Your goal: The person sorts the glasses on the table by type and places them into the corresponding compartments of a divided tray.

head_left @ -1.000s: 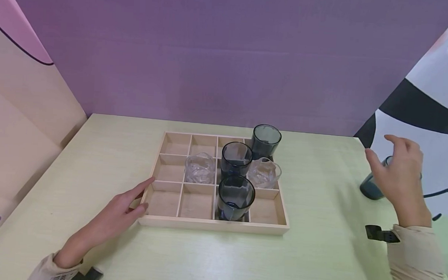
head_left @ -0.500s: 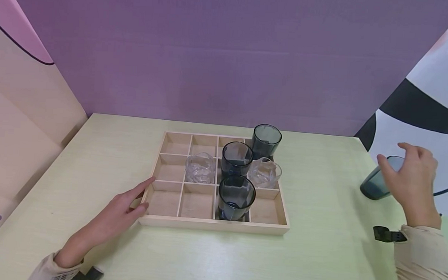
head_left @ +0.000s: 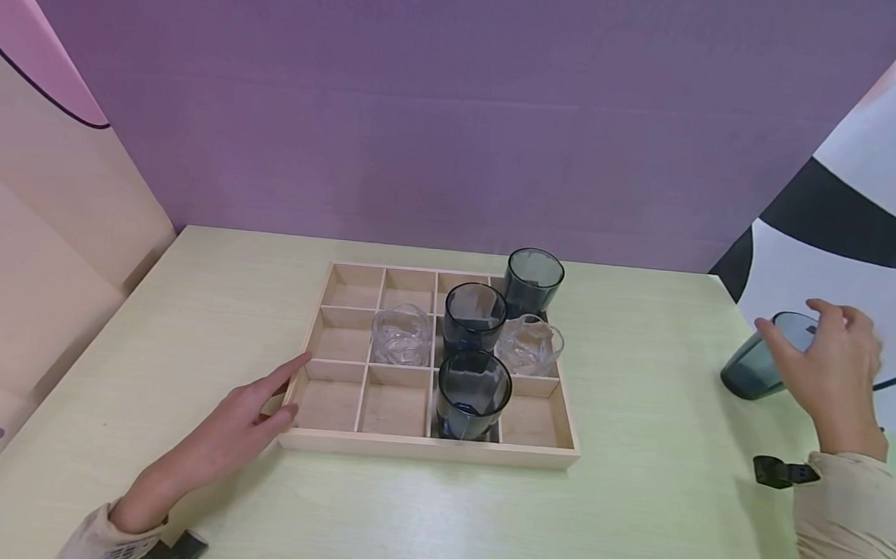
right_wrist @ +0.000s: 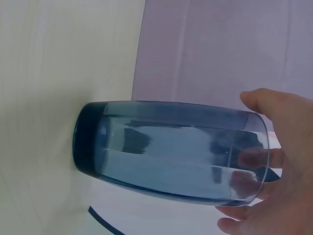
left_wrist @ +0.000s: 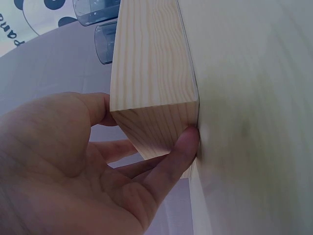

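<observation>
A tall blue-grey drinking glass [right_wrist: 171, 149] stands upright on the right side of the table. My right hand [head_left: 838, 371] is at its rim, with the thumb and fingers spread. In the right wrist view the thumb tip shows a gap from the glass, and some fingers appear through its wall. My left hand [head_left: 223, 436] touches the left front corner of a wooden tray with compartments [head_left: 425, 450]. In the left wrist view, its thumb [left_wrist: 100, 107] lies at the tray's top edge, other fingers against the outer side.
Three smoky grey glasses [head_left: 473, 397] stand in the right part of the tray. Two clear glasses [head_left: 402, 336] sit in its middle row, one on either side of a grey one. A purple wall [head_left: 455, 121] rises behind the table [head_left: 648, 505].
My right hand has shifted to the right and slightly lower, bringing its fingers to the glass rim. The left hand, the tray and the glasses have stayed in place.
</observation>
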Demonstrator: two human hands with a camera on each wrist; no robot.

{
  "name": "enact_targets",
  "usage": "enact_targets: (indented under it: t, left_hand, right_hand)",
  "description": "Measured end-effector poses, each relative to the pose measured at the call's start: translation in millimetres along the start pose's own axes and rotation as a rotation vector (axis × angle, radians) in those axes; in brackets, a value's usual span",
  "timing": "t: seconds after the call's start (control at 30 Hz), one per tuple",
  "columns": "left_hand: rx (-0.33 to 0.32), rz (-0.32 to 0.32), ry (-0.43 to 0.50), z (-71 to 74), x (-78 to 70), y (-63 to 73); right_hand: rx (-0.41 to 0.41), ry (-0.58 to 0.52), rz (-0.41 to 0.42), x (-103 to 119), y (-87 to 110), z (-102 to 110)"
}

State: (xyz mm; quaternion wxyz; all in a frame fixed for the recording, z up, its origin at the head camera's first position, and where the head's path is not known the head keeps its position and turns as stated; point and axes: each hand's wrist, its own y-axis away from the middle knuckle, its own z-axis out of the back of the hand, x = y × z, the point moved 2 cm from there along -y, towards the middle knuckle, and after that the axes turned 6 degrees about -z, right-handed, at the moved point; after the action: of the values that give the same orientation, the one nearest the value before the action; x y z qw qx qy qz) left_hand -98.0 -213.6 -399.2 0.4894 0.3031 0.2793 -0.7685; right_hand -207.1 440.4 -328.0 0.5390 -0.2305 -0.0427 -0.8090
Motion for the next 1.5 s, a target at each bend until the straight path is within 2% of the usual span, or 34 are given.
enact_targets:
  t: [0.17,0.57,1.5]
  left_hand:
    - [0.001,0.005,0.003,0.0,-0.2,-0.1]
    - [0.002,0.01,0.006,0.7,-1.2,-0.2]
    - [0.007,0.004,0.002,1.3,-2.3,1.0]
  right_hand:
    - [0.031,0.007,-0.037,-6,-3.7,-4]
    - [0.068,0.03,-0.009,-15,-7.9,-10]
    - [0.058,0.028,0.015,-11,-4.9,-7]
